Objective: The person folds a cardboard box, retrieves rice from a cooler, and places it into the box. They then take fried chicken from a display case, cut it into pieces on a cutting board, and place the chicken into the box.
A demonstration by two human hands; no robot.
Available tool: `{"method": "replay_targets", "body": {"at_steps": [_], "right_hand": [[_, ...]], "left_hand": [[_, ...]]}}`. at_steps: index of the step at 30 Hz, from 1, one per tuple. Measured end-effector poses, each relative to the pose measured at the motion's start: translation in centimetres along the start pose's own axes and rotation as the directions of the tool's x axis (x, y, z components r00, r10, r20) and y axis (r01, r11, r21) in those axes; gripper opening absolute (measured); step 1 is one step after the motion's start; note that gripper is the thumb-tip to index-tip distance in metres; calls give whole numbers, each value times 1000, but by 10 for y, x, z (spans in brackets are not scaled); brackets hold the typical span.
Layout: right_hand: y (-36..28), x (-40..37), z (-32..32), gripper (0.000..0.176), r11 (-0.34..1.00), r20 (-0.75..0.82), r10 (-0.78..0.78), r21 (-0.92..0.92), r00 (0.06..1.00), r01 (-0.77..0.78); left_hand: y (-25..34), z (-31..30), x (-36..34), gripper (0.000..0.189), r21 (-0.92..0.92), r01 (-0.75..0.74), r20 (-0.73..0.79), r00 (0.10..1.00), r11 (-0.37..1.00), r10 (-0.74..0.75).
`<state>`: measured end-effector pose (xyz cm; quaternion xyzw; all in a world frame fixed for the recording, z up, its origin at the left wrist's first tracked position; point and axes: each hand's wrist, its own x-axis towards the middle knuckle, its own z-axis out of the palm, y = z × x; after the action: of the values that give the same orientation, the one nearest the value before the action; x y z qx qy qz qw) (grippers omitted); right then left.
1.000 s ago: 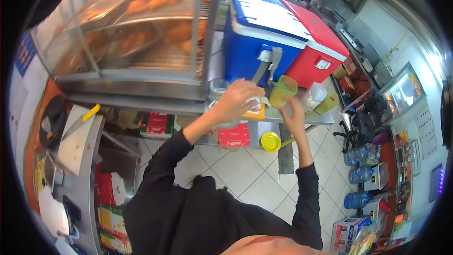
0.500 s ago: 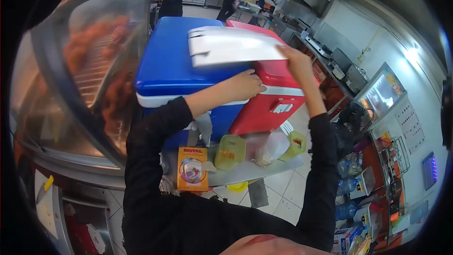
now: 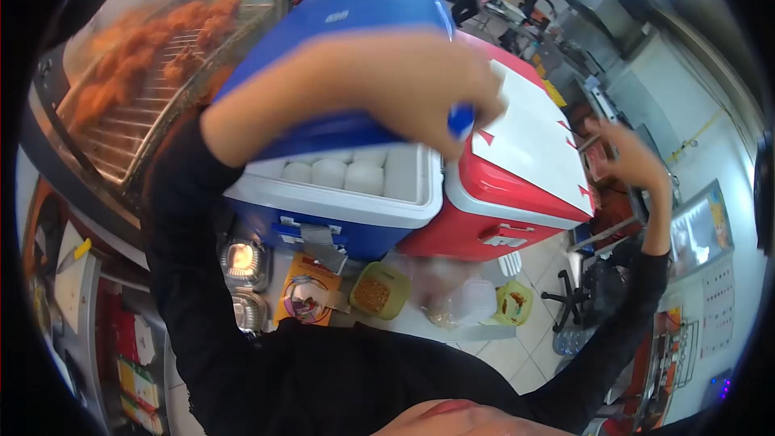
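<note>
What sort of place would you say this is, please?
Probably a commercial kitchen or takeaway: fried-looking food on a metal rack, clear plastic boxes and an open blue cooler.

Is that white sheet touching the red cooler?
Touching: the head view shows the white sheet lying on the red cooler, red showing through its notches.

The blue lid point(image 3: 379, 10) and red cooler point(image 3: 492, 214) catch the light as smooth, glossy plastic, while to my eye the sheet point(image 3: 529, 133) is matt paper, the desk point(image 3: 408, 319) smooth metal, the box point(image 3: 307, 291) printed card, the tub point(image 3: 399, 284) translucent plastic, the clamshells point(image 3: 245, 262) clear shiny plastic, the sleeves point(image 3: 190, 250) dull cloth.
</note>
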<state>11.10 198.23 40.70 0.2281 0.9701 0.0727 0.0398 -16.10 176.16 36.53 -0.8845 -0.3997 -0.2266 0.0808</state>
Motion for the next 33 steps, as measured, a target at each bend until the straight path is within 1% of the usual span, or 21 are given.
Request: {"method": "replay_targets", "body": {"at_steps": [1, 3, 4, 5, 6, 7, 9, 10, 11, 12, 15, 16, 18, 22, 24, 25, 27, 29, 30, 31, 33], "right_hand": [[-25, 24, -10, 56, 996, -145, -89, -37, 985, 85], [-95, 77, -19, 47, 948, -178, -289, 84, 941, 307], [-116, 113, -4, 38, 863, -200, -444, 167, 873, 477], [-141, 149, 19, 34, 786, -150, -524, 293, 838, 544], [-167, 186, 46, 32, 731, -86, -611, 320, 787, 603], [-194, 223, 75, 35, 712, 74, -682, 296, 728, 637], [-245, 270, 130, 48, 703, 409, -711, 383, 572, 599], [-266, 286, 157, 59, 712, 605, -657, 301, 450, 634], [-276, 304, 199, 68, 747, 728, -557, 228, 400, 625], [-276, 313, 231, 76, 768, 801, -504, 245, 323, 592], [-268, 293, 248, 90, 726, 855, -384, 46, 348, 687], [-266, 292, 249, 90, 729, 864, -370, 41, 342, 684], [-263, 291, 244, 91, 763, 827, -330, -51, 456, 645], [-263, 284, 236, 91, 696, 821, -338, -111, 460, 710], [-264, 281, 226, 91, 717, 829, -296, -136, 475, 684], [-264, 280, 222, 92, 739, 839, -253, -154, 482, 656], [-264, 277, 189, 85, 775, 808, -312, -88, 499, 626], [-261, 276, 176, 69, 919, 856, -394, 372, 334, 129], [-259, 273, 187, 57, 892, 793, -443, 436, 418, 119], [-257, 271, 202, 57, 892, 792, -441, 439, 423, 107], [-260, 280, 256, 46, 574, 511, -812, 608, 283, 549]], "left_hand": [[-1, -25, -7, 22, 112, -12, -88, 996, 994, 22], [-1, -71, -34, 27, 108, 209, -183, 965, 972, -188], [-6, -88, -36, 9, 76, 29, -261, 965, 997, -8], [-9, -98, -53, 21, 101, 147, -441, 893, 984, -89], [2, -105, -58, 24, -174, 94, -487, 857, 980, -168], [13, -112, -65, 28, -430, 15, -512, 820, 902, -258], [6, -121, -80, 35, -297, 29, -529, 827, 955, -189], [5, -119, -78, 38, -213, 54, -719, 668, 976, -193], [4, -120, -81, 40, -136, 94, -868, 468, 986, -165], [4, -123, -93, 40, -161, 99, -878, 440, 982, -188], [3, -126, -129, 41, -264, 84, -870, 409, 961, -275], [2, -128, -138, 41, -290, 82, -867, 400, 954, -298], [1, -135, -147, 41, -315, 66, -865, 390, 947, -315], [2, -146, -152, 42, -334, 56, -861, 388, 941, -328], [-4, -152, -148, 40, -274, 102, -796, 534, 956, -286], [-10, -153, -147, 40, -271, 102, -791, 542, 957, -282], [-19, -153, -143, 32, -245, -22, -820, 537, 969, -195], [-6, -142, -145, 30, -352, -79, -817, 513, 933, -265], [1, -138, -144, 29, -448, -145, -810, 483, 882, -332], [-1, -141, -145, 29, -453, -154, -807, 490, 878, -331], [-5, -151, -150, 26, -507, -180, -734, 602, 843, -314]]}}
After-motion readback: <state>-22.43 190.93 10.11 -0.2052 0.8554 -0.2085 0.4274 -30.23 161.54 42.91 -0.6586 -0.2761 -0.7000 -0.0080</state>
